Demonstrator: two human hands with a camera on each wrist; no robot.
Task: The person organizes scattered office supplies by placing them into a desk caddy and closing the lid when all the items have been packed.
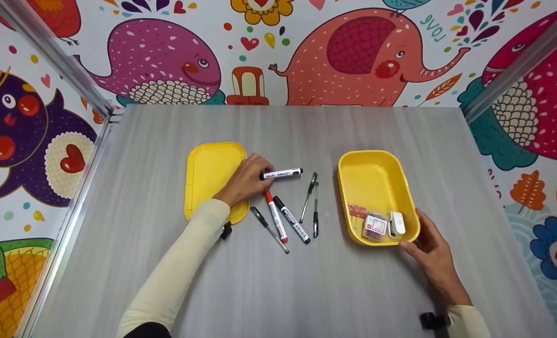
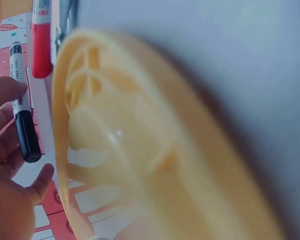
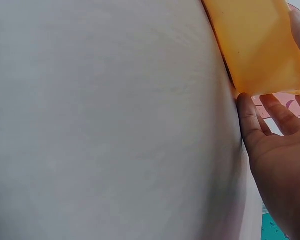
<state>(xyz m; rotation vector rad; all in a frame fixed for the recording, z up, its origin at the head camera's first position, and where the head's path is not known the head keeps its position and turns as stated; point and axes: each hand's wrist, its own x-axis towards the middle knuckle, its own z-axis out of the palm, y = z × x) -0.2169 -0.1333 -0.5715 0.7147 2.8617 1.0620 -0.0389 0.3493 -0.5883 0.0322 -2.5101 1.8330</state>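
My left hand (image 1: 252, 176) is over the right edge of the yellow lid (image 1: 210, 164) and holds a black-capped white marker (image 1: 285, 173) in its fingers. In the left wrist view, that marker (image 2: 25, 120) lies between the fingers beside the lid's raised rim. At the right, my right hand (image 1: 433, 253) holds the near right corner of a yellow box (image 1: 372, 176), thumb at the near wall and fingers along the right side. Inside the box's near end are a small clear case (image 1: 375, 226) with a label, a small white object (image 1: 396, 224) and reddish pieces (image 1: 357, 211).
Between lid and box lie a red marker (image 1: 276, 218), another black marker (image 1: 292, 220) and several pens, among them a black-capped pen (image 1: 269, 228) near the lid. Patterned walls and metal posts (image 1: 513, 70) border the grey table (image 1: 306, 291).
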